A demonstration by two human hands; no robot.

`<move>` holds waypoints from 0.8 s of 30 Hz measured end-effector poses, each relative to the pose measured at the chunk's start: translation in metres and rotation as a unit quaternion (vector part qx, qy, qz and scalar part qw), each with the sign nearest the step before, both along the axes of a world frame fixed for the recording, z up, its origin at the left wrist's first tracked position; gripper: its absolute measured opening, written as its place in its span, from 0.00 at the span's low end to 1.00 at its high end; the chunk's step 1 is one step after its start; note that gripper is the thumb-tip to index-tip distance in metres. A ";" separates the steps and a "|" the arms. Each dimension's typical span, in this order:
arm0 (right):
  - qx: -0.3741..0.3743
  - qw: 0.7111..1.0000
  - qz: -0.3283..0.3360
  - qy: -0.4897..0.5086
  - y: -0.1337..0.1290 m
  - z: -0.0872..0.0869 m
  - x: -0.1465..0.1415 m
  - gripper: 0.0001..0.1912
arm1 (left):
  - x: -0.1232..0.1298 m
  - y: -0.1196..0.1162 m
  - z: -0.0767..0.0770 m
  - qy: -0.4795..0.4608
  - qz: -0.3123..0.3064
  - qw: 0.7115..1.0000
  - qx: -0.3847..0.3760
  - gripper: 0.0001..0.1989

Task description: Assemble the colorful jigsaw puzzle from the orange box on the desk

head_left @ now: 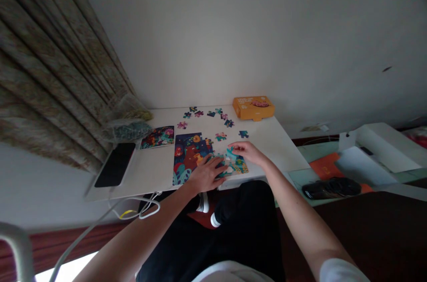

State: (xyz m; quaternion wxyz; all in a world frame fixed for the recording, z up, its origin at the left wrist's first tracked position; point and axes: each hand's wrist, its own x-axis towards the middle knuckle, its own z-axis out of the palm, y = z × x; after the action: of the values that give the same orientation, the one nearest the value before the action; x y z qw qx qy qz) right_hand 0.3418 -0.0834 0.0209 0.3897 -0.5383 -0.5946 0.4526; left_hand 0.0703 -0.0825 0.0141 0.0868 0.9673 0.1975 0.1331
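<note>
On the white table lies a partly joined jigsaw puzzle with dark blue, red and teal artwork. My left hand rests flat on its lower middle, fingers spread, covering some of the picture. At the puzzle's right side, my right hand pinches a teal puzzle piece between thumb and fingers, over or touching the joined part. Just above the puzzle sits a loose pink and teal piece. A dark blue piece lies beyond my right hand.
Several loose pieces lie scattered toward the wall. An orange box stands at the back right. Left are a picture card, a phone with a cable, and a clear plastic bag. A black shoe lies right of the table.
</note>
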 end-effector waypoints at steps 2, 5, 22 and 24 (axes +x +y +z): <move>-0.008 0.999 0.039 -0.030 0.002 -0.001 -0.002 0.20 | 0.000 0.000 0.001 -0.004 0.000 1.000 0.003 0.21; -0.011 0.996 0.060 -0.066 0.004 -0.007 -0.005 0.17 | 0.000 -0.001 0.003 -0.008 0.000 1.000 0.006 0.20; 0.065 0.986 0.045 -0.146 0.005 -0.009 -0.013 0.11 | 0.001 -0.001 0.003 -0.002 0.001 1.000 0.001 0.21; 0.072 0.986 0.032 -0.145 0.002 -0.011 -0.015 0.12 | 0.001 -0.001 0.002 -0.002 0.002 1.000 0.000 0.22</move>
State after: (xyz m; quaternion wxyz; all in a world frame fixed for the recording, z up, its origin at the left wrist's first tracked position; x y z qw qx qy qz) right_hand 0.3266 -0.0814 0.0102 0.3219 -0.5493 -0.6930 0.3381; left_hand 0.0716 -0.0839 0.0160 0.0867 0.9667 0.1993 0.1350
